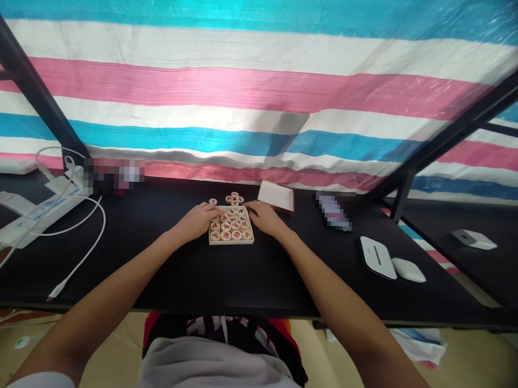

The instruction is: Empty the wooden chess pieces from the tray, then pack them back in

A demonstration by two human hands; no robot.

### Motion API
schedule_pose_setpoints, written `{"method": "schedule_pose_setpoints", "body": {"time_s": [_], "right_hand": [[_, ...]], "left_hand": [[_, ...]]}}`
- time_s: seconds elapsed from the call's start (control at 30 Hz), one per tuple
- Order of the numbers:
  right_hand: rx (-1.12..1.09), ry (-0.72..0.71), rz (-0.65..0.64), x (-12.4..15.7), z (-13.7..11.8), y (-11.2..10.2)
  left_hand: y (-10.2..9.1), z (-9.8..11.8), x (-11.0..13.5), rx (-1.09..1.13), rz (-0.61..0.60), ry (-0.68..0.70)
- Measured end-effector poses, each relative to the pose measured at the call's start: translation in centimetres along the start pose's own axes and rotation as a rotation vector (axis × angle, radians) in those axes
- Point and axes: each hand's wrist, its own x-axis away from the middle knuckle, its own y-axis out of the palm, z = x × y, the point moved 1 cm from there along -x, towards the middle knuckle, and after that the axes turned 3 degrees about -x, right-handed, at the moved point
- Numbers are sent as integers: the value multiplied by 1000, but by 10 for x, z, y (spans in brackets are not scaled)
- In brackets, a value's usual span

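A shallow white box [231,242] holds rows of round Chinese chess pieces [226,235] with red and dark characters. My left hand [197,221] rests at the box's left side, fingers stretched over the pieces in its back left part. At the back right corner is my right hand [264,218], its fingers reaching along the rim towards a small group of loose pieces [234,198] behind the box. Neither hand visibly lifts a piece; the fingertips are small and partly hidden. One more loose piece [213,202] lies behind my left fingers.
Behind my right hand lies the box lid [276,196], inner side up. A phone [333,212], a white flat device [378,257] and a white rounded case [408,270] are to the right. A power strip [41,209] with white cables [84,267] occupies the left of the black table.
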Motion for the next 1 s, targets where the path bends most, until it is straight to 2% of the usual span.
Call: {"method": "schedule_pose_setpoints", "body": {"time_s": [0.33,0.6,0.8,1.0], "right_hand": [[5,-14,-17,0,-6,-3],[21,-22,-14,0,-6,-2],[20,-21,-10,0,-5,-1],[20,-25,-18,0,-3,0]], "left_hand": [[5,-10,1,98,52,-97],[3,-15,0,64,54,-60],[0,-15,0,83,10,-108],[3,-18,1,157,30,-163]]}}
